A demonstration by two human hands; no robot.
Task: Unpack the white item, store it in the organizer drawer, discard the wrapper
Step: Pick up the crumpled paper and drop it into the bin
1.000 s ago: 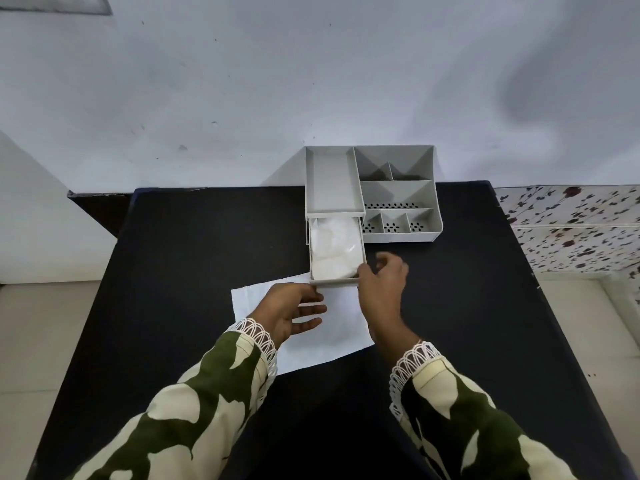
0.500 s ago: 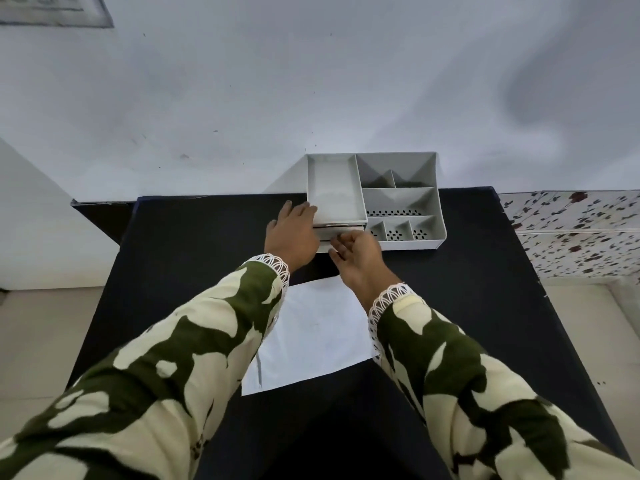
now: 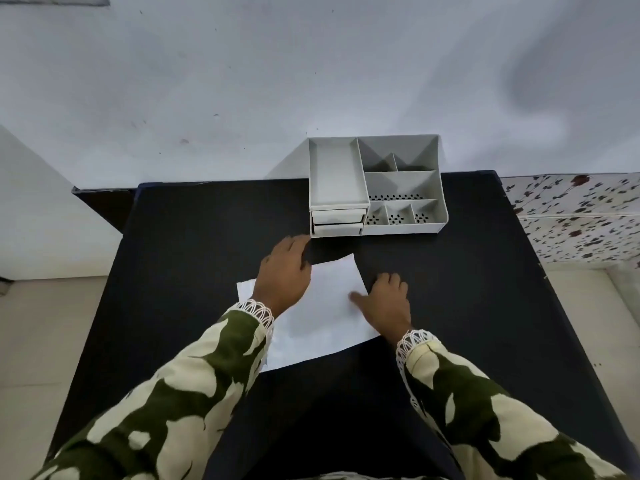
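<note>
At center frame, the left hand [image 3: 284, 271] lay flat and spread on the white wrapper [image 3: 320, 317], gripping nothing; the right hand [image 3: 386, 299] rested loosely open on its right edge. Above them, the organizer [image 3: 375, 185] stood with both of its 2 drawers [image 3: 337, 221] closed, the white item out of sight.

Table: matte black flat tabletop [image 3: 467, 306], lying under the left hand [image 3: 282, 271] and the right hand [image 3: 388, 303] and reaching out past both on every side.
Wall: pale grey painted wall [image 3: 311, 64] with small dark specks, rising behind the table's far edge, well beyond both hands.
Patterned surface: white surface printed with dark red and black flower sprigs [image 3: 581, 216], well to the right of the right hand, past the table's edge.
Floor: beige tiled floor [image 3: 41, 323], well to the left of the left hand, lower than the tabletop.
Side panel: plain white slanted panel [image 3: 41, 202], far left of the left hand, above the floor tiles.
</note>
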